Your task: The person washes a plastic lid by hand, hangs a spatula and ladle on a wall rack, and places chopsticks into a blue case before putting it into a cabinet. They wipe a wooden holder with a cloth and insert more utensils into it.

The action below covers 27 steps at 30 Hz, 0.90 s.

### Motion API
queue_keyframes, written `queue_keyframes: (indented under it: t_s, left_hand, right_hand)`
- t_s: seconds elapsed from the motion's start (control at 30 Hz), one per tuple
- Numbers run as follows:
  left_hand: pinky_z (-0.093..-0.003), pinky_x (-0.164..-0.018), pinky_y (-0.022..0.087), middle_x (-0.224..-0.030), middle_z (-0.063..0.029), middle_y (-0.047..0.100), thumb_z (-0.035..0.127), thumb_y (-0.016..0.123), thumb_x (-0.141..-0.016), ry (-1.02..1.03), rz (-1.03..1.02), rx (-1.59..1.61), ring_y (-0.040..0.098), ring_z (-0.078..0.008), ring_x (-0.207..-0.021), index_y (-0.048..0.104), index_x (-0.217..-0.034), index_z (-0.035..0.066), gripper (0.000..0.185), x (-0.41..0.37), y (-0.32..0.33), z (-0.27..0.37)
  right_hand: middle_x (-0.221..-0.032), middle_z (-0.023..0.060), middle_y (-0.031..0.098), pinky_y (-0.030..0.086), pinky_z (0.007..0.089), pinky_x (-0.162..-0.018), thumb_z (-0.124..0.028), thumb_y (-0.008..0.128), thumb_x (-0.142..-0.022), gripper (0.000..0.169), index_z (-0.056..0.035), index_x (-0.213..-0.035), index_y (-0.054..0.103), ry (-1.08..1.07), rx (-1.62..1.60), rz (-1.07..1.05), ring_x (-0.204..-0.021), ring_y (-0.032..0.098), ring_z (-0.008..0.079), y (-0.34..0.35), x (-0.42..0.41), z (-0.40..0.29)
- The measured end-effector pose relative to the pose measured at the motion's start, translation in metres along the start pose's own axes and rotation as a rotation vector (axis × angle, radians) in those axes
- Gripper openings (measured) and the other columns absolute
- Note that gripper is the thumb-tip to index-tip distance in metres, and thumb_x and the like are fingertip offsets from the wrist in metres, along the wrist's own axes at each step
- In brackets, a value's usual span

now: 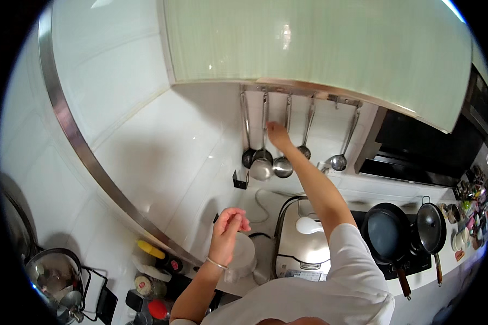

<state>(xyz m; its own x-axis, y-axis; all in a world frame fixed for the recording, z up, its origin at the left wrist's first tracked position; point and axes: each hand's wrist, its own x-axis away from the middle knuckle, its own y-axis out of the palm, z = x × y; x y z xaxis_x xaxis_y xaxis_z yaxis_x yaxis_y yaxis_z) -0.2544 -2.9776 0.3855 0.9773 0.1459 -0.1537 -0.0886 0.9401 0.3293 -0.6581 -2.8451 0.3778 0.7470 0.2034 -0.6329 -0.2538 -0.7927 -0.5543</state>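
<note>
My right hand (278, 135) reaches up to the hanging utensils, its fingers closed at the long handle of a steel ladle (262, 169). The fingertips are partly hidden by the back of the hand. This ladle overlaps a dark round shape behind it. Beside it hang a dark-headed utensil (248, 157) on the left and another steel ladle (283, 167) on the right. Lower down, my left hand (229, 229) is raised with fingers loosely curled and nothing visible in it. A bangle circles that wrist. Below it stands a pale round container (242, 254).
A rice cooker (297, 243) carries a white rice paddle (308, 225). Above hangs a pale green cabinet (309, 44) over the hook rail (282, 88). A frying pan (386, 233) and a lidded pan (429, 227) sit right. A skimmer (338, 162) hangs near the range hood (423, 142).
</note>
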Motion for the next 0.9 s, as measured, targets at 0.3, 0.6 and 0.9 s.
queue_keyframes:
  t_s: [0.3, 0.6, 0.9]
  left_hand:
    - [-0.0376, -0.082, 0.049, -0.098, -0.009, 0.063, 0.003, 0.066, -0.087, 1.39, 0.028, -0.851, 0.061, -0.0267, -0.092, 0.064, -0.108, 0.003, 0.021, -0.054, 0.124, 0.121]
    - [-0.0411, -0.072, 0.045, -0.086, -0.0106, 0.056, 0.032, 0.067, -0.088, 1.544, 0.097, -1.344, 0.055, -0.0307, -0.083, 0.062, -0.092, 0.004, 0.028, -0.041, 0.24, 0.193]
    - [-0.0365, -0.064, 0.044, -0.073, -0.0094, 0.056, 0.022, 0.056, -0.097, 1.405, 0.235, -0.886, 0.053, -0.0242, -0.069, 0.054, -0.076, 0.001, 0.03, 0.025, 0.185, 0.21]
  right_hand:
    - [-0.095, 0.0153, 0.068, 0.051, 0.0329, -0.071, -0.023, 0.059, -0.098, 0.03, 0.0008, -0.116, 0.063, -0.019, -0.303, -0.222, -0.08, 0.064, 0.0216, -0.21, 0.154, -0.128]
    - [-0.096, 0.015, 0.067, 0.055, 0.0381, -0.071, -0.014, 0.062, -0.094, 0.017, 0.0, -0.102, 0.068, -0.371, -0.033, -0.15, -0.082, 0.066, 0.0315, -0.377, 0.245, -0.183]
    - [-0.08, 0.016, 0.066, 0.054, 0.0387, -0.064, -0.009, 0.067, -0.087, 0.01, -0.0005, -0.092, 0.069, -0.59, 0.151, -0.016, -0.072, 0.066, 0.0325, -0.516, 0.261, -0.228]
